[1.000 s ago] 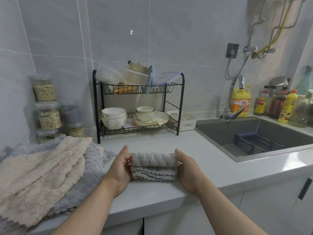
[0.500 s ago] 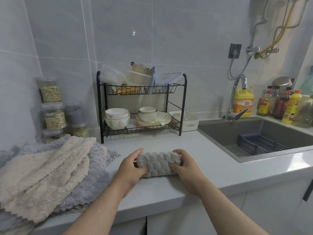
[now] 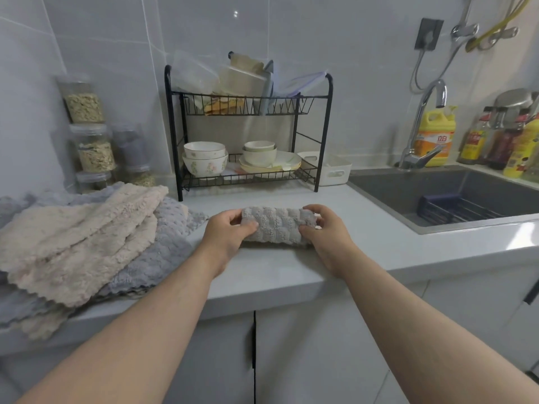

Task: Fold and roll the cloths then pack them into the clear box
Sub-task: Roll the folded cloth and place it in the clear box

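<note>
A black two-tier wire rack [image 3: 173, 141] stands against the tiled wall on the pale countertop [image 3: 364, 246]. Its lower shelf holds two stacked floral bowls [image 3: 205, 163] and plain bowls [image 3: 259, 154] set on plates [image 3: 287, 163]. A white handled basket [image 3: 332, 170] sits just beside its right leg. Stacked jars of grain [image 3: 96, 154] fill the left corner. To the right lies a dark sink [image 3: 393, 193] with a blue rack [image 3: 455, 207] inside, a chrome faucet [image 3: 423, 118], a yellow detergent bottle [image 3: 436, 138] and sauce bottles [image 3: 490, 141] behind it.
</note>
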`<state>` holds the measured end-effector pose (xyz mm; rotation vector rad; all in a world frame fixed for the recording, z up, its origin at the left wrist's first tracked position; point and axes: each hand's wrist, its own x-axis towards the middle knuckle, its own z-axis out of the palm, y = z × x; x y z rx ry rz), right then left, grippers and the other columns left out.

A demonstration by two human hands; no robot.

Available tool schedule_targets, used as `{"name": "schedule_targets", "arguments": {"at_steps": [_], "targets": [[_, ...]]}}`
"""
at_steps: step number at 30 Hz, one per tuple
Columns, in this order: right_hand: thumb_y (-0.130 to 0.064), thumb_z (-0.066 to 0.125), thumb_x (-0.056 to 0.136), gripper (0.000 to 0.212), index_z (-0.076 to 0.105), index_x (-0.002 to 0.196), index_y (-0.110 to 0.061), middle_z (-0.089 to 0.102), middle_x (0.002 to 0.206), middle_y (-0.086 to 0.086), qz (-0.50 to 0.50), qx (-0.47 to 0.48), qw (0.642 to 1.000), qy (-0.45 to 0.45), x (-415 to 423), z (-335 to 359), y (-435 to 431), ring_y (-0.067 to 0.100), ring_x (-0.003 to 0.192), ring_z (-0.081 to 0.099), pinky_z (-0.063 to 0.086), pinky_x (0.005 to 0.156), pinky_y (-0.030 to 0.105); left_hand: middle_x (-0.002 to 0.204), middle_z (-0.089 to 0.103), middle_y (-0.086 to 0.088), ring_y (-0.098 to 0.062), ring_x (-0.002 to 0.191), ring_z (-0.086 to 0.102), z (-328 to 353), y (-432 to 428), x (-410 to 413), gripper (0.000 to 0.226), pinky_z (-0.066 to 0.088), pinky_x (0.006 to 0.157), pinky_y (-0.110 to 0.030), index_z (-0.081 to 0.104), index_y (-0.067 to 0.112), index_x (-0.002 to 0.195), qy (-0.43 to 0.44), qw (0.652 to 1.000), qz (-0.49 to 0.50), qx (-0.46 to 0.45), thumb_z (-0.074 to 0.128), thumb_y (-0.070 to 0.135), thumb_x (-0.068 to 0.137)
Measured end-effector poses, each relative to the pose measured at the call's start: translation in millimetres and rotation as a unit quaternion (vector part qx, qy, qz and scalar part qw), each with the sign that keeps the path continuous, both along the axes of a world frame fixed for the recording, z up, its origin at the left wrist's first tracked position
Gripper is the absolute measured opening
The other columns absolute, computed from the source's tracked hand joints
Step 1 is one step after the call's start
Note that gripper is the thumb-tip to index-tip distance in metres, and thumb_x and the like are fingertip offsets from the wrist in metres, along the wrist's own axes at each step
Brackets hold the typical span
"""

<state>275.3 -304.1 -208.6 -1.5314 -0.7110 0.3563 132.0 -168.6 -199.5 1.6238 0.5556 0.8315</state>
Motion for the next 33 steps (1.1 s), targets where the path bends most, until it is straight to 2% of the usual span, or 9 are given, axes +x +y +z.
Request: {"name": "schedule_targets", "arguments": {"at_steps": [2,5,8,13,17,20,28,30,33], "targets": [[0.002,0.061,0.088,0.032,0.058,0.110,-0.022,0.062,0.102,0.010,0.003,0.002,1.000,0.004,0,0,0,0.021,0.081,0.062,0.056,0.064,0.026,0.067,0.069,0.017,0.007,0.066,0.066,3,-3,-3,0.034,0.049,0.062,-0.008,0.061,0.028,0.079,-0.002,0.999,-0.023,-0.029,0.068,-0.006,0.083],[-0.001,0.063,0.087,0.035,0.058,0.108,-0.029,0.063,0.105,0.010,0.008,-0.011,1.000,0.000,1,-2,-1,0.021,0.084,0.062,0.056,0.076,0.035,0.081,0.075,0.010,-0.006,0.084,0.070,2,0,-2,0.030,0.053,0.073,-0.017,0.066,0.020,0.093,0.007,0.998,-0.048,-0.045,0.066,-0.009,0.083],[0.000,0.063,0.086,0.038,0.058,0.110,-0.030,0.065,0.109,0.011,0.027,-0.005,1.000,0.002,6,-5,0,0.020,0.087,0.062,0.055,0.084,0.039,0.071,0.072,0.017,0.004,0.071,0.068,0,1,-2,0.037,0.050,0.064,-0.009,0.062,0.022,0.089,0.000,0.998,-0.029,-0.054,0.060,-0.015,0.083],[-0.003,0.065,0.083,0.039,0.060,0.103,-0.036,0.068,0.107,0.005,0.038,-0.015,0.999,-0.007,12,-9,3,0.023,0.089,0.066,0.054,0.086,0.041,0.089,0.060,0.009,0.012,0.065,0.064,-8,2,8,0.045,0.049,0.062,-0.007,0.057,0.027,0.088,-0.011,0.998,0.023,-0.054,0.059,-0.018,0.082],[-0.009,0.064,0.084,0.040,0.058,0.110,-0.039,0.068,0.102,-0.010,0.033,-0.061,0.997,-0.038,11,-8,-1,0.012,0.093,0.066,0.053,0.082,0.028,0.100,0.060,0.014,0.010,0.092,0.062,-12,4,7,0.047,0.049,0.078,-0.012,0.056,0.036,0.099,0.032,0.998,0.056,-0.013,0.068,-0.007,0.082],[-0.006,0.063,0.085,0.042,0.056,0.109,-0.041,0.067,0.103,-0.013,0.032,-0.080,0.996,-0.019,7,1,-4,0.007,0.094,0.065,0.052,0.082,0.023,0.109,0.065,0.010,0.001,0.104,0.063,-11,6,6,0.046,0.050,0.092,-0.022,0.057,0.032,0.110,0.066,0.996,0.053,-0.017,0.070,-0.003,0.082],[-0.005,0.057,0.088,0.042,0.047,0.113,-0.037,0.058,0.099,-0.020,0.029,-0.214,0.975,0.049,-3,34,2,-0.012,0.083,0.054,0.038,0.068,0.002,0.108,0.066,0.011,0.009,0.093,0.063,18,6,8,0.047,0.049,0.081,-0.009,0.055,0.020,0.119,0.146,0.982,0.039,-0.114,0.067,-0.008,0.083],[-0.002,0.054,0.088,0.038,0.049,0.111,-0.032,0.059,0.098,-0.015,0.027,-0.237,0.965,0.106,-7,49,5,-0.002,0.084,0.056,0.040,0.063,0.003,0.106,0.068,0.008,0.004,0.093,0.065,29,8,10,0.043,0.051,0.086,-0.015,0.060,0.016,0.119,0.178,0.969,0.032,-0.167,0.064,-0.009,0.084],[0.004,0.051,0.087,0.034,0.057,0.111,-0.018,0.063,0.099,-0.002,0.017,-0.244,0.948,0.203,-14,77,-8,0.016,0.085,0.059,0.044,0.056,0.007,0.108,0.072,-0.007,-0.017,0.101,0.068,47,6,9,0.034,0.051,0.093,-0.031,0.067,0.013,0.109,0.211,0.943,-0.007,-0.258,0.061,-0.010,0.085]]}}
